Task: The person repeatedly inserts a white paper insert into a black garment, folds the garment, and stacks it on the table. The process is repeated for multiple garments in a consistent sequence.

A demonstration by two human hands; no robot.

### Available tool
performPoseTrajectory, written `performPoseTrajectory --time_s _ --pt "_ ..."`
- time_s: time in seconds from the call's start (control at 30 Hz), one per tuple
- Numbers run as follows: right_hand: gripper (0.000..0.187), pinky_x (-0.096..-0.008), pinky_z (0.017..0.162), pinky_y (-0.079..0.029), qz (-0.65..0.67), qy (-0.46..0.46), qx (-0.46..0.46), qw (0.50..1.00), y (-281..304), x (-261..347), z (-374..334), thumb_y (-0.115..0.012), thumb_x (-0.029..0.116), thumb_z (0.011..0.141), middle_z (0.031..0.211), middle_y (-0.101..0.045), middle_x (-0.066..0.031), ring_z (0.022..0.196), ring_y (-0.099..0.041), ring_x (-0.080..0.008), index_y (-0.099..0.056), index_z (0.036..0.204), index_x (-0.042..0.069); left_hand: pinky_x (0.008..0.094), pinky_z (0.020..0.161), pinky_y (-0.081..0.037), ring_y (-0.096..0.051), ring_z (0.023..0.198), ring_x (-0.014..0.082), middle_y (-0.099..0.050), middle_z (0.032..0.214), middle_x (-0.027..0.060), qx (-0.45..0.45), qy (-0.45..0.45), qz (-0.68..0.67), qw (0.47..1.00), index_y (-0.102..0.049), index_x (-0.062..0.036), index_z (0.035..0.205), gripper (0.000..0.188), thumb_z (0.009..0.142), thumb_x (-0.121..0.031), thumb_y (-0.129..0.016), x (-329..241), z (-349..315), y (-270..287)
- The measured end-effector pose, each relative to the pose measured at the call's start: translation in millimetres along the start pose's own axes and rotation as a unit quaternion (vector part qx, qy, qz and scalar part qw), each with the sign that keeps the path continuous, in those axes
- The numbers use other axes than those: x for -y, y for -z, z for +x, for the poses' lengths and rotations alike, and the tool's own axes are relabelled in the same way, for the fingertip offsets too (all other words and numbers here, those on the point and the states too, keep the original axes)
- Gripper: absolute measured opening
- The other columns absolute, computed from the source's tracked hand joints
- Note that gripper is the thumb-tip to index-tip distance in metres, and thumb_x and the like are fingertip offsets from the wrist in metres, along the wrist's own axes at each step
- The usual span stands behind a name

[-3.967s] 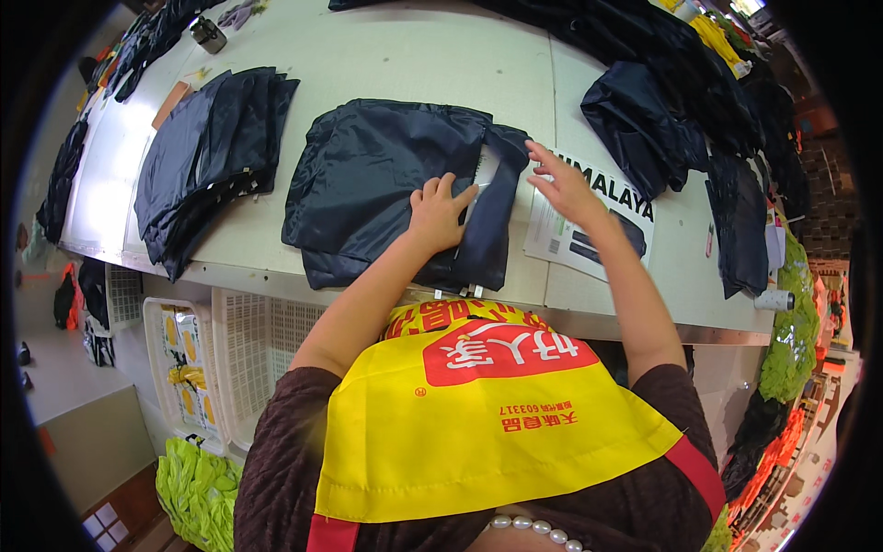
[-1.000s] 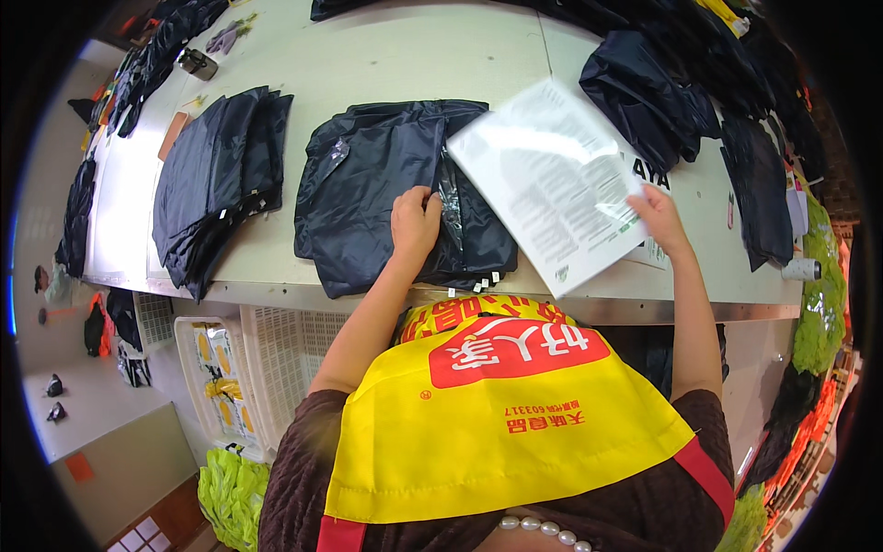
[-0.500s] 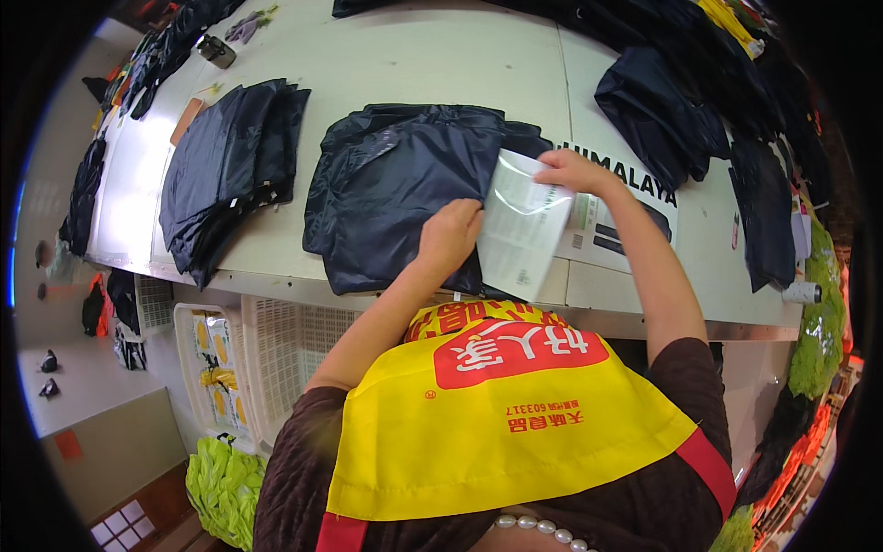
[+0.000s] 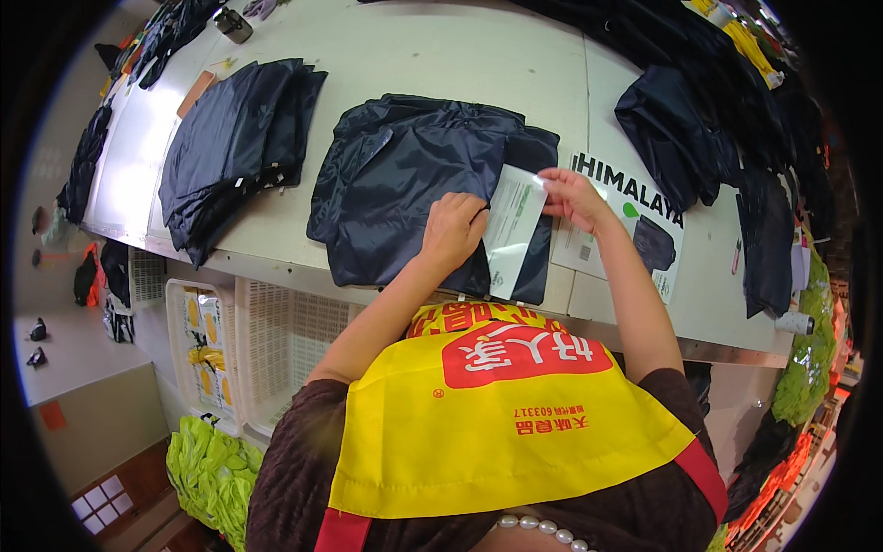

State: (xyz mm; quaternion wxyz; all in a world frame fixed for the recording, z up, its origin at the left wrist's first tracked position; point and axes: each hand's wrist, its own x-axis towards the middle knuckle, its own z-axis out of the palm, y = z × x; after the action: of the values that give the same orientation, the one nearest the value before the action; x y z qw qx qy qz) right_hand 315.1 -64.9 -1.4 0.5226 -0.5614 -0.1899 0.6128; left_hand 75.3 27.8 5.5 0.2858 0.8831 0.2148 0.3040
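In front of me a stack of folded navy-blue shiny fabric pieces (image 4: 395, 184) lies on the table. My left hand (image 4: 453, 232) is closed at the right edge of the top piece, its fingers curled over the fabric. Between thumb and fingers, my right hand (image 4: 572, 198) pinches the upper right edge of a white printed card (image 4: 515, 221). The card's left part is hidden beneath the top fabric layer, and more navy fabric lies under it. Beside my right forearm, a larger white printed card (image 4: 589, 248) with a picture on it lies on the table.
Another stack of folded navy fabric (image 4: 244, 138) stands at the left. Loose navy fabric (image 4: 676, 129) lies at the right. A dark bottle (image 4: 233, 25) is at the far left. Below the table edge are white plastic crates (image 4: 285, 340) and a bright green bundle (image 4: 213, 474).
The white card has moved left, further under the top fabric layer, with my right hand following. More navy fabric shows to its right. The whole view has shifted slightly.
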Motion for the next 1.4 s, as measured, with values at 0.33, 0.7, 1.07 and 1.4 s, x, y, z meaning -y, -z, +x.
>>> performPoseTrajectory --time_s 0.33,0.7,1.07,1.4 --pt "0.019 -0.0278 0.065 -0.047 -0.212 0.274 -0.288 0.893 -50.1 -20.6 55.9 -0.06 0.013 0.081 0.083 -0.064 -0.0094 0.071 -0.059 -0.0161 -0.059 0.096 0.001 0.037 0.086 -0.038 -0.055 0.094 0.0275 -0.061 0.097 0.0113 0.037 -0.067 -0.026 0.997 -0.058 -0.0004 0.085 0.009 0.078 -0.007 -0.058 14.1 4.1 -2.6" --pt "0.034 -0.0293 0.077 -0.048 -0.088 0.075 -0.132 0.984 -54.2 -38.3 16.0 -0.06 0.009 0.08 0.098 -0.062 -0.0107 0.087 -0.06 -0.0179 -0.052 0.111 -0.003 0.0382 0.089 -0.037 -0.054 0.099 0.0273 -0.061 0.101 0.0105 -0.015 -0.022 -0.019 0.999 -0.057 -0.001 0.088 0.012 0.079 -0.009 -0.058 21.7 -0.1 0.5" --pt "0.023 -0.0292 0.071 -0.047 -0.174 0.108 -0.057 0.977 -76.9 -42.8 34.0 -0.057 0.008 0.081 0.091 -0.061 -0.008 0.079 -0.057 -0.0152 -0.054 0.103 -0.001 0.0369 0.096 -0.035 -0.052 0.108 0.0287 -0.058 0.115 0.0131 0.063 -0.019 -0.141 0.988 -0.057 -0.0007 0.091 0.012 0.083 -0.01 -0.055 25.2 1.6 -0.7" --pt "0.03 -0.0305 0.081 -0.047 -0.199 0.125 -0.066 0.97 -72.2 -60.0 44.3 -0.057 0.009 0.08 0.102 -0.062 -0.0134 0.091 -0.061 -0.0197 -0.052 0.107 -0.004 0.0507 0.104 -0.022 -0.029 0.131 0.0289 -0.037 0.138 0.0145 0.017 0.313 0.343 0.886 -0.039 -0.0079 0.133 0.076 0.077 -0.058 -0.054 135.9 -20.9 103.0"
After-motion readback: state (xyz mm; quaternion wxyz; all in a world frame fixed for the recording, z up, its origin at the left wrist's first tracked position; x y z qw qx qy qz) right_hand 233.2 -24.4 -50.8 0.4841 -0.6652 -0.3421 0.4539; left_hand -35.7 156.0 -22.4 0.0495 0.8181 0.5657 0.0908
